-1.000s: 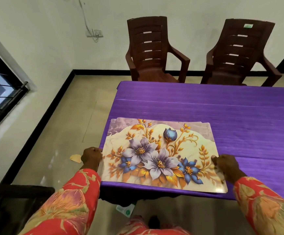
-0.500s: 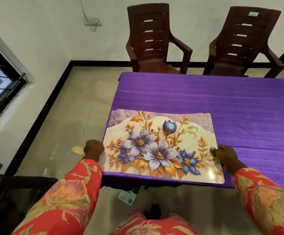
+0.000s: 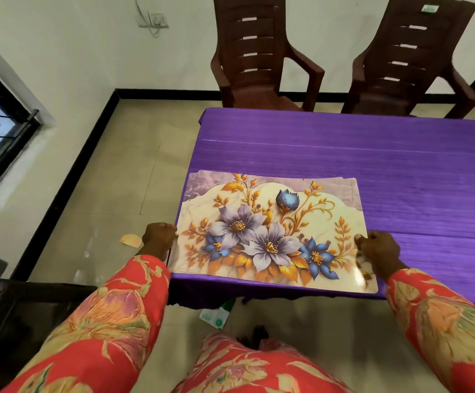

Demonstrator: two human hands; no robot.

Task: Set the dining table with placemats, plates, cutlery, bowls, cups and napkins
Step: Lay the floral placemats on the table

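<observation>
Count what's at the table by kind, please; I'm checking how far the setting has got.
Placemats: at least 1, a floral one at the near left corner of the table, gripped by the left hand and the right hand; edges at its far side suggest more underneath.
Chairs: 2, one beside another at the far side.
Plates, cutlery, bowls, cups, napkins: 0
Total: 3

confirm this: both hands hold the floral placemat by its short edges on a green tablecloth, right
Not quite: the tablecloth is purple, not green, as the head view shows. The rest holds: the left hand and right hand grip the floral placemat by its short edges.
</observation>
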